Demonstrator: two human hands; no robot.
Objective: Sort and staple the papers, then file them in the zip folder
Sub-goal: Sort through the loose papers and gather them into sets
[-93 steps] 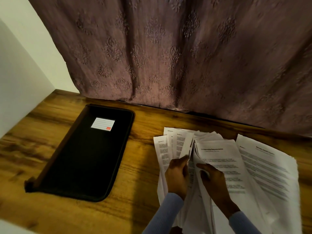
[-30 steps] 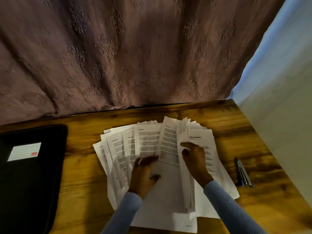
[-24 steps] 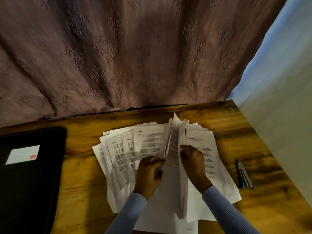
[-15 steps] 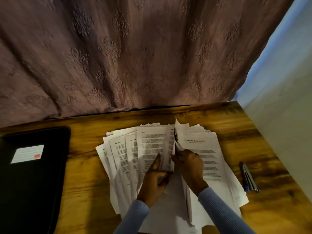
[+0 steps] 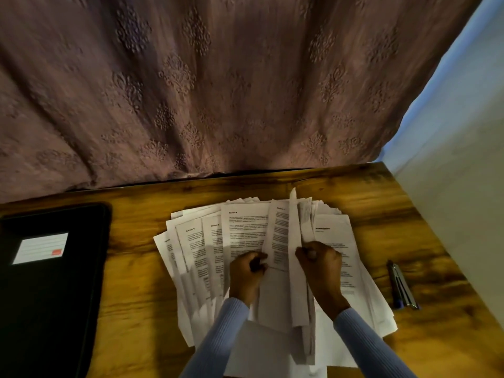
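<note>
White printed papers (image 5: 245, 230) lie fanned out on the wooden table (image 5: 136, 282). My left hand (image 5: 246, 274) pinches the lower edge of one sheet near the middle of the fan. My right hand (image 5: 321, 266) grips a raised sheet standing on edge, with a bundle of pages under it. The black zip folder (image 5: 51, 282) with a white label lies flat at the left. A stapler (image 5: 402, 286), dark with metal, rests on the table right of the papers.
A mauve patterned curtain (image 5: 218, 91) hangs behind the table's far edge. A pale wall (image 5: 463, 186) bounds the table on the right. Bare wood shows between the folder and the papers.
My left hand has taken hold of a sheet from the right bundle and drawn it leftward over the fan. My right hand lifted another sheet upright. The view shifted right since the earliest frame.
</note>
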